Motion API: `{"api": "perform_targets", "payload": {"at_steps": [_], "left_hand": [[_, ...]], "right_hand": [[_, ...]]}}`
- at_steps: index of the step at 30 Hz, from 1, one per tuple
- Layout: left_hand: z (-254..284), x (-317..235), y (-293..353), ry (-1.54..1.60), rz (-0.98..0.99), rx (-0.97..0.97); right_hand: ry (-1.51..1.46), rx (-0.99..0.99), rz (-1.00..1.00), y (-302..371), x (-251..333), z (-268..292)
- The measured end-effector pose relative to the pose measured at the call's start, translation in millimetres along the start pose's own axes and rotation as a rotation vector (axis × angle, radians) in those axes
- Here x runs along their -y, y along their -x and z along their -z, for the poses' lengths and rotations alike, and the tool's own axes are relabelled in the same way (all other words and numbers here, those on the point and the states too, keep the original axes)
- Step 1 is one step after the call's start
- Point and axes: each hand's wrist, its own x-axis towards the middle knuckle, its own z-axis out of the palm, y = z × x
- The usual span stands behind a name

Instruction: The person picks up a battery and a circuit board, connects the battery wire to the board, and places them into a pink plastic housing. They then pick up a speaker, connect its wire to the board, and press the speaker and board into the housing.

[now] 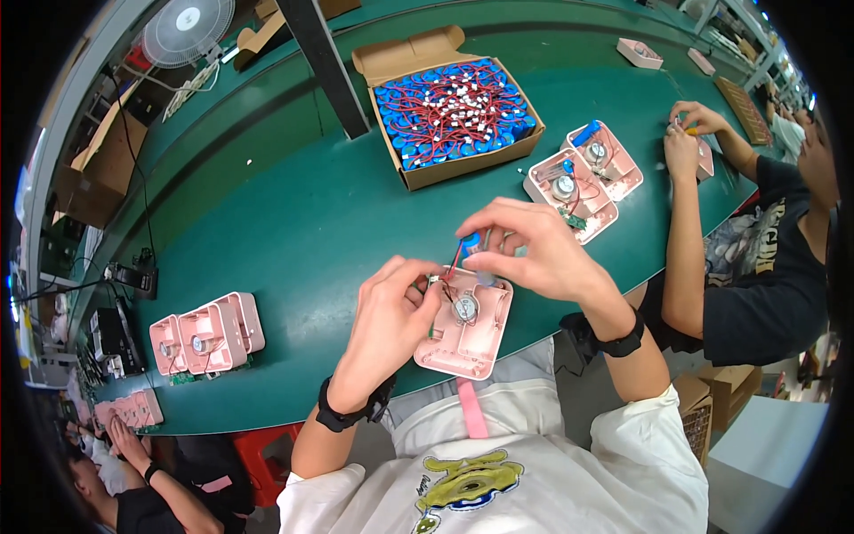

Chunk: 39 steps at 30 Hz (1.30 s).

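The fingers of the left hand are drawn close together, thumb and forefinger pinching a small white connector at the upper left corner of a pink shell; those of the right hand close around a blue battery, held above the shell's top edge. Red and dark wires run between the two hands. From left to right, a group of pink shells stands close together near the left end of the green table. Farther along, an open cardboard box is filled with blue batteries, their red wires and white plugs tangled on top. The shell under the hands lies at the near edge, a round metal part in its middle. To its right are two adjoining pink shells, and beyond them a co-worker's hands.
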Motion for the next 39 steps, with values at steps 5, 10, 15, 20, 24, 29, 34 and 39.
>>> {"api": "perform_targets", "payload": {"at_steps": [5, 10, 15, 20, 24, 29, 34, 39], "left_hand": [[10, -8, 4, 0.102, 0.165, 0.127], [15, -2, 26, 0.043, 0.105, 0.185], [21, -6, 49, -0.046, 0.029, 0.280], [-4, 6, 69, 0.147, 0.005, 0.218], [-14, 4, 67, 0.300, -0.079, 0.280], [-7, -13, 58, 0.087, -0.177, 0.091], [26, 3, 76, -0.059, -0.143, -0.097], [75, 29, 108, -0.327, -0.046, -0.456]], "right_hand": [[-0.041, -0.048, 0.126, 7, -12, -28], [0.284, -0.099, 0.291, 29, -17, -41], [0.448, -0.147, 0.136, 64, 20, -43], [0.382, -0.050, -0.070, 113, 53, -76], [0.529, -0.167, -0.136, 100, 42, -101], [0.811, -0.209, -0.048, 84, -2, -78], [0.941, -0.310, -0.035, 64, -29, -58], [0.880, -0.419, 0.027, 53, -44, -35]]}}
